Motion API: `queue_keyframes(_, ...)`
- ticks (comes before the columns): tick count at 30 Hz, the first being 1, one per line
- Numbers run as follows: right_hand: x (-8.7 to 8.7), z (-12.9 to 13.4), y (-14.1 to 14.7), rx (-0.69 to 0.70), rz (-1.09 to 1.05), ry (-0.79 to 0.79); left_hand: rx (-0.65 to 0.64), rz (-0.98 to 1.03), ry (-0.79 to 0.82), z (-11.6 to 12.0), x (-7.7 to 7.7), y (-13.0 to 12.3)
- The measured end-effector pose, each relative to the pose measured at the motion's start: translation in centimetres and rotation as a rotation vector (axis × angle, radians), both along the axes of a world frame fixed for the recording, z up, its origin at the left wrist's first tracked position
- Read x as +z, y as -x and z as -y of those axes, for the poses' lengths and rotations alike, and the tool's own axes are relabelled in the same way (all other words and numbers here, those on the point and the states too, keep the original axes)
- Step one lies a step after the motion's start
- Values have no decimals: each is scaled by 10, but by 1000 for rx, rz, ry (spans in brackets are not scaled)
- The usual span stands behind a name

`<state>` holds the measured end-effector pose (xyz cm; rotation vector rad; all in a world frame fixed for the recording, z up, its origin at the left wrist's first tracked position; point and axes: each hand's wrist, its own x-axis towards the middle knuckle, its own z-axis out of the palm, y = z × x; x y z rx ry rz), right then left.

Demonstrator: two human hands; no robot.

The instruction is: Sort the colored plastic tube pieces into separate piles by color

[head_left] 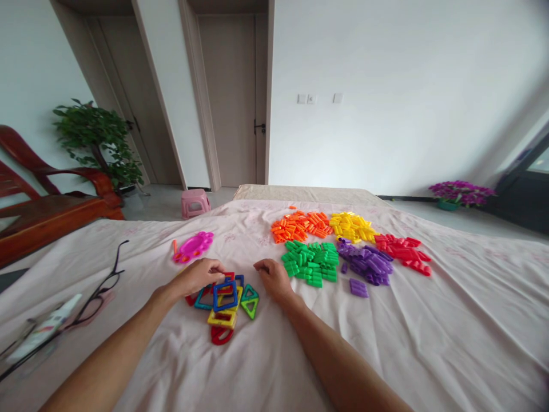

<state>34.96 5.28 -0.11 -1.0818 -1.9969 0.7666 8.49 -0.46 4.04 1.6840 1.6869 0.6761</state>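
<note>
A loose heap of magnetic tiles lies on the cloth before me: a blue square tile [225, 296] on top, yellow tiles [222, 319] under it, a red rounded tile [222, 336] at the near end. Green triangle tiles [249, 301] lie just right of the heap. My left hand [199, 276] is over the heap's far left side, fingers drawn together close to a red tile [229, 276]; what they grip, if anything, is hidden. To the right of the heap, my right hand [275, 279] is curled with thumb and forefinger together near the green blocks [311, 261]; its grip is hidden too.
Piles of orange [300, 226], yellow [352, 226], purple [366, 263] and red blocks [403, 253] lie at the right. A magenta flower-shaped tray [195, 247] is beyond my left hand. Eyeglasses [96, 297] and a white tube [45, 329] lie at the left.
</note>
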Motion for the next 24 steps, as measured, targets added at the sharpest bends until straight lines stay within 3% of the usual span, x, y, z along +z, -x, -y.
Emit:
queue_keyframes(8, 2, 1, 0, -9, 5, -4, 265, 102, -95, -33, -13, 14)
queue_keyframes(15, 2, 1, -1, -4, 3, -14, 249, 109, -188, -67, -17, 11)
queue_keyframes(19, 0, 0, 0, -2, -8, -16, 224, 25, -197, -63, -9, 32)
queue_keyframes(24, -3, -2, 1, 19, -15, -18, 188, -157, -97, -34, -4, 74)
